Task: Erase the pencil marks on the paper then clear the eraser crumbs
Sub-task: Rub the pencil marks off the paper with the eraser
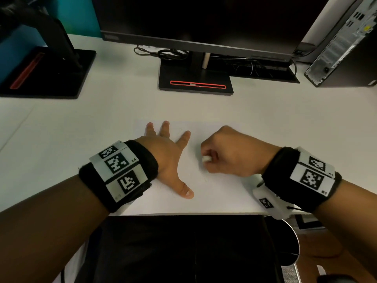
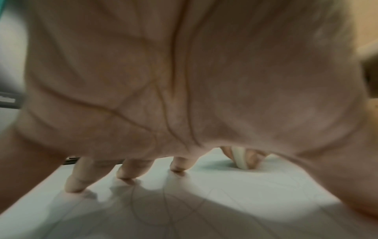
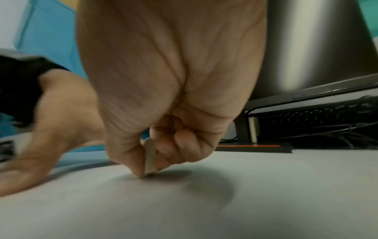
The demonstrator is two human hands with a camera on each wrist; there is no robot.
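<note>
Paper [image 1: 220, 193], one white sheet, lies flat at the near edge of the table [image 1: 81, 129], its long axis running left to right under both hands. The left hand [image 1: 167, 160] lies spread on the sheet's left part, fingertips pressing down, thumb toward the person. Just beside it, the right hand [image 1: 230, 154] pinches one small white eraser [image 1: 206, 159] between thumb and curled fingers, its tip on the paper near the middle. Faint pencil marks [image 2: 167, 210] show mostly beneath the left palm, so that hand is nearer and likely must shift. Crumbs cannot be made out. Farther back stands one monitor [image 1: 204, 21].
</note>
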